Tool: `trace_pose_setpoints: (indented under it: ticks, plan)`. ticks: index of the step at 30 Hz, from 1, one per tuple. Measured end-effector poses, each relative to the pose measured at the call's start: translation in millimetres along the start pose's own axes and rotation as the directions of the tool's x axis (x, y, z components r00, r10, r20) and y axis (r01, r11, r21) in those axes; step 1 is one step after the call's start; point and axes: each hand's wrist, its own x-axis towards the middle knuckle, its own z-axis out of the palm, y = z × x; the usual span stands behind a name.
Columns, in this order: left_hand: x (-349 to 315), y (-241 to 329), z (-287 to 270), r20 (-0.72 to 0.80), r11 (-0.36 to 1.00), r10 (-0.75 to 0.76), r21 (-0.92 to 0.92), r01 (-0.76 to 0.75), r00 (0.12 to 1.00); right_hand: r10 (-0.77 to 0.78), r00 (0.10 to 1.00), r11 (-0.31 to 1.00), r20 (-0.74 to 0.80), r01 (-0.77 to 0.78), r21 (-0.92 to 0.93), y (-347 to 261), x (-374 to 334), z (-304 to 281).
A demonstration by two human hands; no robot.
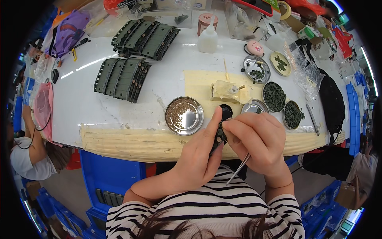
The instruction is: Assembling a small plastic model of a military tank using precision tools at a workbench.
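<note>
Near the table's front edge, my left hand (pixel 195 156) grips a small dark green part (pixel 220 136) between thumb and fingers. It has a round brownish dot on it. My right hand (pixel 260 142) is closed, its fingertips at the part's upper right side. Metal tweezers (pixel 238 169) are tucked in that hand, points toward my body. Whether the fingertips also pinch a tiny piece cannot be seen. Just beyond the hands are a small black round dish (pixel 226 111) and a shallow metal dish (pixel 254 106), partly covered by my right hand.
A tin of tiny brownish pieces (pixel 184 115) lies left of my hands. Tins of dark green bits (pixel 274 96) stand right, near another metal tool (pixel 312 119). A tape-covered block (pixel 229 92) and white squeeze bottle (pixel 207 40) stand beyond. Stacked green slatted parts (pixel 121 79) lie left.
</note>
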Motion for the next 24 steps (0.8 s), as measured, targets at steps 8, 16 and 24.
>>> trace_pose_setpoints:
  ticks: [8,16,24]
  plan:
    - [-1.1,0.2,0.4,-0.003,0.999,0.02,0.049,-0.02,1.0,0.03,0.997,0.998,0.072,-0.034,0.053,-0.2,-1.0,-4.7]
    - [-2.2,2.7,-2.9,0.058,0.996,-0.014,0.093,0.008,0.998,0.123,0.992,0.981,0.008,-0.123,0.147,-3.5,-3.7,-2.7]
    - [-3.1,2.2,-3.0,0.083,0.995,-0.016,0.099,0.008,0.996,0.147,0.989,0.972,0.016,-0.148,0.18,-4.2,-4.0,-2.2]
